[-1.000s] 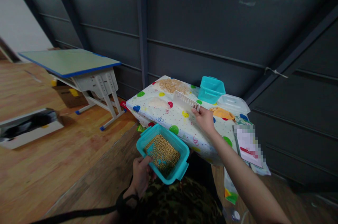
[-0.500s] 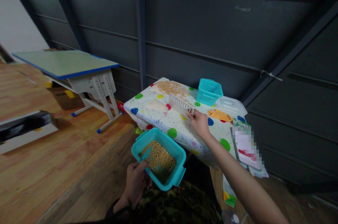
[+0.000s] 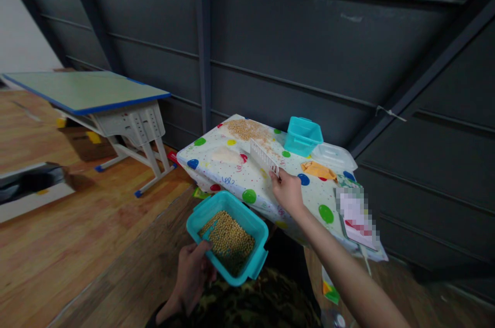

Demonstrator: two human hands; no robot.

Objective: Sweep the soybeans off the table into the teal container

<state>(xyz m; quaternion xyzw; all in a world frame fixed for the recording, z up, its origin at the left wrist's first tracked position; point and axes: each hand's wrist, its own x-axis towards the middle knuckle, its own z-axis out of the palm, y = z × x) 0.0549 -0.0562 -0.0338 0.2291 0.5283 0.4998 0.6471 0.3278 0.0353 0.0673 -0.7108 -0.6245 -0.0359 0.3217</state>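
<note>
My left hand (image 3: 193,268) grips the near-left rim of a turquoise plastic container (image 3: 258,253), thumb over the edge. Soybeans (image 3: 232,238) cover most of its floor, with some turquoise showing through at the left. Held over the table's front half, a white slotted plastic piece (image 3: 264,156) has its near end in my right hand (image 3: 286,190), fingers closed round it. Its full shape is hard to make out. Beyond it, a loose spread of beans (image 3: 244,129) lies on the balloon-patterned tablecloth (image 3: 286,204). A pale powdery patch (image 3: 225,154) is left of the slotted piece.
At the table's back right stand a second turquoise container (image 3: 303,137) and a clear lid (image 3: 334,157). An orange cloth (image 3: 319,169) and a partly pixelated tablet-like item (image 3: 358,219) lie nearer. A dark panelled wall (image 3: 286,49) closes off the back; a desk (image 3: 88,92) stands left.
The view has shifted slightly, so most things sit a little further left. Both hands keep their holds; the container and the slotted piece have barely moved relative to the table.
</note>
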